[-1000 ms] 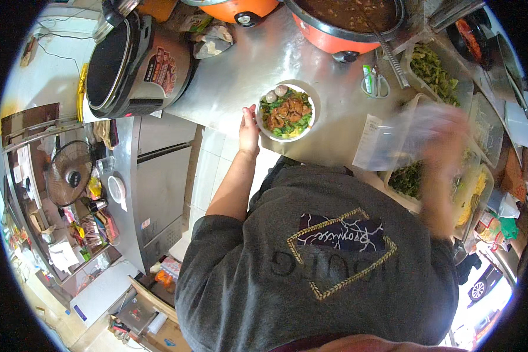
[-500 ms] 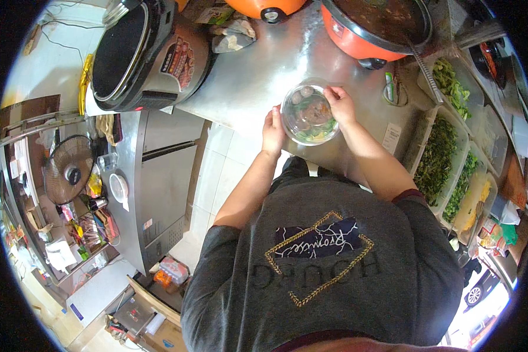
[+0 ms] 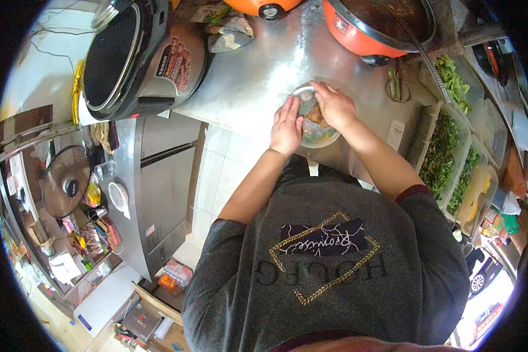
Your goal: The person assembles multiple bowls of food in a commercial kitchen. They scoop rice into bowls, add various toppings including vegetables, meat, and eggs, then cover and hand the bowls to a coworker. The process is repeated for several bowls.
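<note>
A round clear plastic bowl with a see-through lid stands near the front edge of the steel counter. Through the lid show green leaves and brownish pieces of food. My left hand lies on the bowl's left side, its fingers stretched over the rim. On the far right part of the lid, my right hand rests with its fingers extended. Both palms face down, and neither hand grips the bowl. The hands cover much of the rim.
A large pressure cooker stands at the left. An orange-red pot of dark broth sits at the back right, with a ladle handle leaning out. Along the right are containers of chopped greens. A fan is far left.
My hands have gone from holding the bowl's sides to lying flat on top of it. The bowl has shifted slightly right.
</note>
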`<state>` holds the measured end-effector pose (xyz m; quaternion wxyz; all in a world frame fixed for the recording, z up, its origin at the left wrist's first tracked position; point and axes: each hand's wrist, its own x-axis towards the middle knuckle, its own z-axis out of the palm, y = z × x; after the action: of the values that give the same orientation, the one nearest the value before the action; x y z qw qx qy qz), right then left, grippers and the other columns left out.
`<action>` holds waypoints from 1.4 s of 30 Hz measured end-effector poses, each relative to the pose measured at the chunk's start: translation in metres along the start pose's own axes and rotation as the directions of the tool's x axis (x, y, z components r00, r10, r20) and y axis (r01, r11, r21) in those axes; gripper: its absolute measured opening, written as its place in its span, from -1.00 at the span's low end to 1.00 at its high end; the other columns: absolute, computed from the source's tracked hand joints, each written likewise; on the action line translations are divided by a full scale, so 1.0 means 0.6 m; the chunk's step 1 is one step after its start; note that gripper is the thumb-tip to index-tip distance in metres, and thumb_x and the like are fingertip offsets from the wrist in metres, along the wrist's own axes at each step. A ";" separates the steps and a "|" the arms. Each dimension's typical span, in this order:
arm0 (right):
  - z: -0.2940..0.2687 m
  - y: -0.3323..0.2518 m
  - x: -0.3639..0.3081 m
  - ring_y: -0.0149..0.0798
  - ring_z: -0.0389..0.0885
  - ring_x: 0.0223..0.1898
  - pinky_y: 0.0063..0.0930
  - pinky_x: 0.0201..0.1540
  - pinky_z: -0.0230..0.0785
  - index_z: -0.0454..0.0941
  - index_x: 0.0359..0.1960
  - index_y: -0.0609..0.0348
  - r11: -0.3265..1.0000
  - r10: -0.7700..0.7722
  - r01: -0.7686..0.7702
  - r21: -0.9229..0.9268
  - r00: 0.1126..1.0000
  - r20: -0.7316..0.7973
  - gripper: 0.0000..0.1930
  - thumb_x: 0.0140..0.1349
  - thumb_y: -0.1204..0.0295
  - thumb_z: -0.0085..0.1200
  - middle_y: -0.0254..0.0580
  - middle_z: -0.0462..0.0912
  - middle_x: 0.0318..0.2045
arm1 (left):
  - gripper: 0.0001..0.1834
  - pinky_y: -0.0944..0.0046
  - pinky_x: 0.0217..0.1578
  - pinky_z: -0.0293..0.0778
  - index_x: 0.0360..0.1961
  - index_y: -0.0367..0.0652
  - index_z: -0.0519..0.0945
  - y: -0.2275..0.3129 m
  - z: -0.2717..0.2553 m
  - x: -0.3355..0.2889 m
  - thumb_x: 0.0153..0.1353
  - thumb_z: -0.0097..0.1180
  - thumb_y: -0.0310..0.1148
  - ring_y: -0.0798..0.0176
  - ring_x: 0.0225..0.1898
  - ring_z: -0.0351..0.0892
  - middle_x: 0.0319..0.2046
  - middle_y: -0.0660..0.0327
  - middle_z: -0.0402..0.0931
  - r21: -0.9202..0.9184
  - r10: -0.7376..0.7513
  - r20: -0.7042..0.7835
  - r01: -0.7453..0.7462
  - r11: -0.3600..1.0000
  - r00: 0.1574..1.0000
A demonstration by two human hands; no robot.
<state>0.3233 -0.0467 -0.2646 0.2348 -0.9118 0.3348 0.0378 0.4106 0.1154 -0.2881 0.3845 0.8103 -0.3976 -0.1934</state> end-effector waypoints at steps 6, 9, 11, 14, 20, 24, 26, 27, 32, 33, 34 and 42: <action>0.014 -0.016 -0.040 -0.15 0.34 0.20 -0.05 0.25 0.10 0.26 0.27 -0.05 0.974 -0.217 0.175 -0.141 0.902 -0.374 -0.47 0.30 0.08 -0.20 -0.24 0.35 0.24 | -0.36 0.05 0.24 0.17 0.32 -0.06 0.20 -0.012 -0.006 0.006 0.21 0.02 -0.26 -0.10 0.24 0.23 0.32 0.01 0.11 0.181 0.156 0.062 -0.165 0.969 0.986; 0.041 -0.024 -0.112 -0.25 0.08 0.38 0.03 0.38 -0.21 0.28 0.26 -0.01 0.965 -0.197 0.182 -0.186 0.979 -0.061 -0.41 0.23 0.03 -0.10 -0.25 0.22 0.32 | -0.38 0.02 0.22 0.18 0.32 -0.04 0.21 -0.013 0.002 0.012 0.21 0.01 -0.27 -0.10 0.24 0.22 0.31 0.02 0.12 0.271 0.153 0.093 -0.173 0.947 0.984; 0.057 -0.010 -0.128 -0.13 0.13 0.34 0.01 0.35 -0.10 0.26 0.27 0.01 0.948 -0.311 0.277 -0.156 0.906 -0.286 -0.39 0.19 0.10 -0.03 -0.18 0.21 0.31 | -0.38 -0.01 0.26 0.10 0.32 -0.03 0.20 -0.014 0.000 0.011 0.22 0.00 -0.28 -0.15 0.27 0.13 0.35 0.00 0.02 0.216 0.169 0.107 -0.188 0.958 0.980; 0.058 0.045 -0.168 0.00 0.23 0.24 -0.05 0.28 0.05 0.23 0.28 0.04 0.995 -0.049 0.083 0.064 0.908 -0.417 -0.38 0.17 0.19 0.03 -0.07 0.27 0.24 | -0.35 -0.01 0.28 0.02 0.31 -0.05 0.21 -0.009 -0.018 0.003 0.18 0.08 -0.32 -0.20 0.28 0.06 0.32 -0.15 -0.01 0.180 0.168 0.015 -0.168 0.969 0.986; 0.020 0.161 -0.313 0.13 0.43 -0.02 -0.09 0.03 0.32 0.33 0.21 0.09 0.803 0.583 -0.587 0.106 0.735 -0.347 -0.53 0.22 0.42 -0.07 0.06 0.44 -0.02 | -0.53 0.19 0.13 0.31 0.15 -0.19 0.37 0.040 -0.043 -0.038 0.22 0.09 -0.35 0.13 0.15 0.31 0.16 0.02 0.25 -0.408 0.246 0.126 -0.176 0.896 0.961; 0.021 0.067 -0.269 0.13 0.52 -0.13 -0.14 -0.08 0.43 0.34 0.19 0.00 0.931 0.336 -0.236 0.279 0.852 -0.401 -0.58 0.27 0.46 -0.18 0.11 0.50 -0.15 | -0.61 0.19 0.05 0.38 0.15 -0.16 0.37 0.085 -0.023 -0.035 0.35 -0.04 -0.26 0.23 0.03 0.42 0.03 0.14 0.39 -0.673 -0.090 0.687 0.677 0.298 0.721; 0.018 -0.014 -0.241 0.13 0.53 -0.12 -0.13 -0.06 0.43 0.39 0.13 0.03 0.965 -0.097 0.158 0.208 0.956 -0.278 -0.63 0.27 0.40 -0.14 0.10 0.51 -0.10 | -0.60 0.23 -0.02 0.42 0.15 -0.20 0.36 0.086 -0.034 -0.033 0.36 -0.06 -0.26 0.24 -0.04 0.45 -0.06 0.13 0.44 -0.579 -0.075 0.815 0.803 -0.138 0.575; 0.020 -0.057 -0.239 0.12 0.52 -0.07 -0.13 -0.03 0.41 0.41 0.09 0.04 0.939 -0.093 0.104 0.328 0.994 -0.052 -0.65 0.26 0.34 -0.08 0.08 0.52 -0.07 | -0.61 0.20 -0.01 0.42 0.13 -0.22 0.36 0.081 -0.044 -0.034 0.37 -0.08 -0.24 0.22 -0.05 0.46 -0.07 0.13 0.45 -0.634 -0.122 0.772 0.769 -0.086 0.623; 0.011 -0.043 -0.162 0.03 0.45 0.03 -0.17 0.11 0.31 0.37 0.12 0.20 0.843 0.293 -0.041 0.536 0.871 -0.394 -0.40 0.11 0.14 0.21 0.03 0.50 -0.07 | -0.57 0.09 -0.02 0.46 0.09 -0.27 0.38 0.032 -0.100 -0.061 0.41 -0.19 -0.14 0.13 -0.04 0.49 -0.07 0.07 0.49 -0.848 -0.323 0.501 0.530 0.002 0.803; 0.018 -0.013 -0.136 -0.08 0.39 0.08 -0.21 0.09 0.31 0.35 0.13 0.27 0.891 0.365 -0.179 0.417 0.829 -0.424 -0.32 0.08 0.07 0.23 0.02 0.38 0.04 | -0.56 0.09 -0.04 0.47 0.11 -0.24 0.38 0.020 -0.111 -0.072 0.41 -0.20 -0.12 0.13 -0.02 0.49 -0.06 0.07 0.49 -0.855 -0.403 0.466 0.518 0.025 0.787; 0.028 0.016 -0.115 -0.07 0.43 0.06 -0.18 0.11 0.29 0.31 0.17 0.30 0.895 0.360 -0.221 0.388 0.872 -0.333 -0.22 0.02 0.01 0.27 0.07 0.41 0.04 | -0.53 0.05 -0.01 0.45 0.14 -0.23 0.35 0.008 -0.118 -0.082 0.41 -0.21 -0.09 0.11 0.02 0.47 -0.02 0.05 0.46 -0.863 -0.464 0.418 0.501 0.067 0.781; 0.073 -0.032 -0.096 -0.19 0.47 0.05 -0.19 0.10 0.41 0.16 0.22 0.13 -0.135 0.047 -0.242 0.961 0.967 0.250 -0.45 0.22 0.48 0.11 -0.13 0.41 0.08 | -0.42 0.16 -0.24 0.56 0.03 -0.32 0.39 -0.091 -0.140 -0.161 0.38 -0.23 0.06 0.14 -0.15 0.57 -0.12 0.01 0.52 -0.912 -0.732 0.167 0.385 0.140 0.660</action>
<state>0.2946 0.0202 -0.2826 0.8509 -0.3821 0.3326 -0.1390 0.4309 0.2527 -0.2766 0.7084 0.5737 0.1796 -0.3699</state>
